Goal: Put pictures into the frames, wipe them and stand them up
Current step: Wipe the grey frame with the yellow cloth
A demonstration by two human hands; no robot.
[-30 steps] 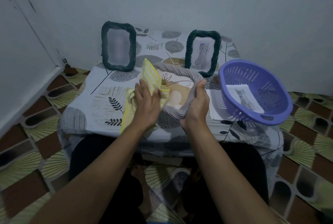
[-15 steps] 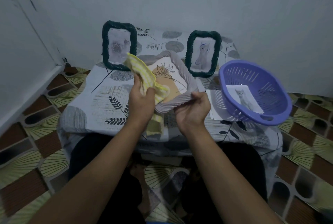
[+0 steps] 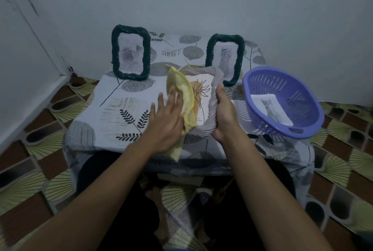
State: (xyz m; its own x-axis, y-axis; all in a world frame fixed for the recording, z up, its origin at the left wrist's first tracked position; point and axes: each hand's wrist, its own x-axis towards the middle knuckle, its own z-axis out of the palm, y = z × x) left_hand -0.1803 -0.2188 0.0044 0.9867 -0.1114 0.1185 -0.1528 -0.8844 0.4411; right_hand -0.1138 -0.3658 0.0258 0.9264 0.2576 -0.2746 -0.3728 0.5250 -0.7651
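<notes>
Wiping the glass is the step in hand. At the upper left of the frame a dark green frame (image 3: 131,53) stands up on the table (image 3: 94,113), and it has a picture in it. Near the middle, the left hand (image 3: 167,117) lies flat with its fingers straight and spread. It presses the yellow cloth (image 3: 187,93) on the front of the grey frame (image 3: 211,112). Just right of that, the right hand (image 3: 224,117) has its fingers curled round the grey frame's right edge and props it up over the middle of the table. To do this well, I think the right hand should hold tight so the frame does not slip. The flat hand should rub the cloth across all the glass, into the corners too, and not push hard. Behind the grey frame, a second green frame (image 3: 225,57) stands with a cat picture inside. At the right, a purple basket (image 3: 270,128) holds a loose cat picture (image 3: 270,109). Half a second ago the left hand was bunched round the cloth and the grey frame leaned back more. Now the hand is flat and the frame sits more upright.
</notes>
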